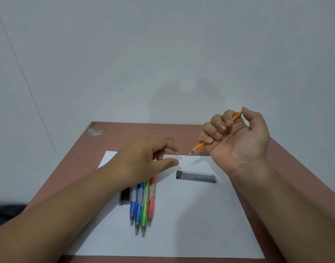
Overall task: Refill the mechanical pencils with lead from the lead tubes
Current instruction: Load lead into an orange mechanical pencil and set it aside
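Note:
My right hand (pixel 237 135) grips an orange mechanical pencil (pixel 199 146), thumb on its top end, tip pointing down-left with a short lead showing above the paper. My left hand (pixel 145 158) hovers over the white paper (pixel 191 215) with fingers relaxed, holding nothing, a short way left of the pencil tip. A clear lead tube with a black cap (pixel 196 176) lies on the paper between the hands. Several mechanical pencils, two blue (pixel 134 207), one green (pixel 145 211) and one red (pixel 151 202), lie side by side under my left wrist, tips toward me. A second dark lead tube (pixel 124 197) lies left of them.
The paper lies on a reddish-brown table (pixel 181 131) set against a pale wall (pixel 162 54). A chipped patch (pixel 95 130) marks the table's far left corner. Dark cloth (pixel 5 213) shows at the lower left.

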`<action>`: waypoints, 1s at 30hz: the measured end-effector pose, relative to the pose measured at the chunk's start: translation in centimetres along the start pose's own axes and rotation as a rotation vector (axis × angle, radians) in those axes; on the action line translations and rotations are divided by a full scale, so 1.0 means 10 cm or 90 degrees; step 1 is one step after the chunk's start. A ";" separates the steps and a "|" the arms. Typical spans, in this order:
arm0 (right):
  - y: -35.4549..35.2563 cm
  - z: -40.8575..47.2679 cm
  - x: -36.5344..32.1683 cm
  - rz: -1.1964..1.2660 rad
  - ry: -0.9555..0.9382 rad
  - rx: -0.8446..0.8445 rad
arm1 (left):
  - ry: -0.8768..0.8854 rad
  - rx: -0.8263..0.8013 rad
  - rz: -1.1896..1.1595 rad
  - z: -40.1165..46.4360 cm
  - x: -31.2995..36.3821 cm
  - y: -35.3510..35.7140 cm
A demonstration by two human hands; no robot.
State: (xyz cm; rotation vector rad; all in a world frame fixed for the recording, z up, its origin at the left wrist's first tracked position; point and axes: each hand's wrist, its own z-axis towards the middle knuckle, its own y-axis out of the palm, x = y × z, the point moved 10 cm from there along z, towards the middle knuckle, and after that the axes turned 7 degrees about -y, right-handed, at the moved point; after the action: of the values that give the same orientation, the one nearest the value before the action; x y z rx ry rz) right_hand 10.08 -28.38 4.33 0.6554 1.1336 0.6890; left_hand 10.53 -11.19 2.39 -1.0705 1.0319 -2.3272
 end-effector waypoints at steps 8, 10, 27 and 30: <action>-0.01 0.00 0.00 -0.003 0.002 0.016 | 0.005 0.006 0.001 -0.01 0.01 0.01; -0.01 -0.01 -0.01 -0.003 0.000 0.021 | 0.010 0.007 0.008 0.00 0.02 0.01; 0.00 -0.01 -0.01 -0.007 -0.004 0.011 | 0.040 -0.005 0.022 -0.02 0.12 0.00; 0.01 -0.01 0.00 -0.008 -0.001 0.013 | 0.042 -0.009 0.018 -0.02 0.12 0.00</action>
State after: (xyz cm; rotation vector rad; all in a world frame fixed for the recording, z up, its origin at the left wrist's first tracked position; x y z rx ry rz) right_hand 9.92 -28.36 4.36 0.6652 1.1442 0.6663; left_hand 9.62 -11.84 2.87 -0.9834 1.0813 -2.3514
